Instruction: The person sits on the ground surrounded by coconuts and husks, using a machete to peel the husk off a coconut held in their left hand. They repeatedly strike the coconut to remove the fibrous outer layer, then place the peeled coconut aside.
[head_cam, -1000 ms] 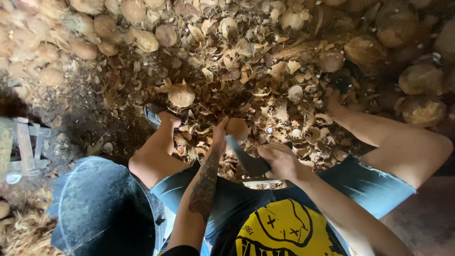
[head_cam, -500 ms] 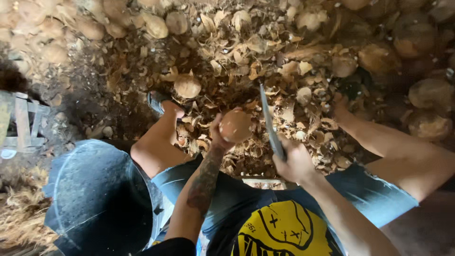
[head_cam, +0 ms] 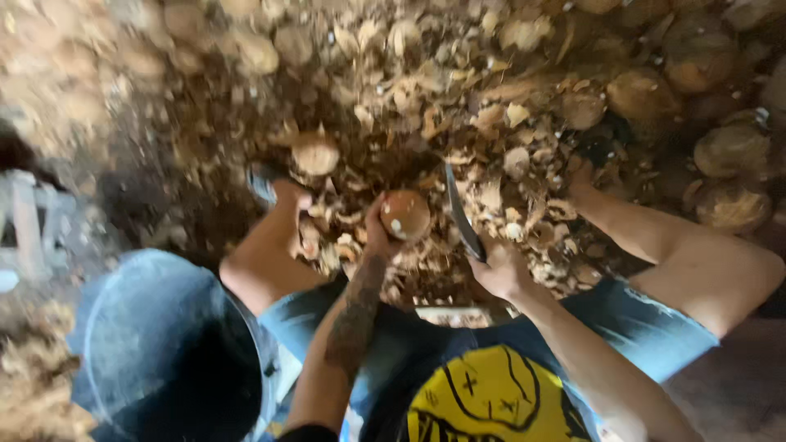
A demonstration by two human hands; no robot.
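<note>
A big heap of husk scraps (head_cam: 524,123) fills the top and middle of the frame, with whole brown coconuts (head_cam: 733,147) piled at the upper right. A dark blue tub (head_cam: 164,352) sits at the lower left. The person's bent knees in blue shorts (head_cam: 655,319) frame the bottom.

In the middle of the frame the left hand (head_cam: 378,237) is wrapped tight around a round brown coconut (head_cam: 404,214), holding it up just above the scraps. The right hand (head_cam: 501,268) is closed hard on the handle of a long knife (head_cam: 460,211), whose blade points up just right of the coconut, not touching it.

The coconut looks hard, heavy and round, so it may roll or slip. Cupping it from below and behind, fingers away from the blade side, seems the safest hold
</note>
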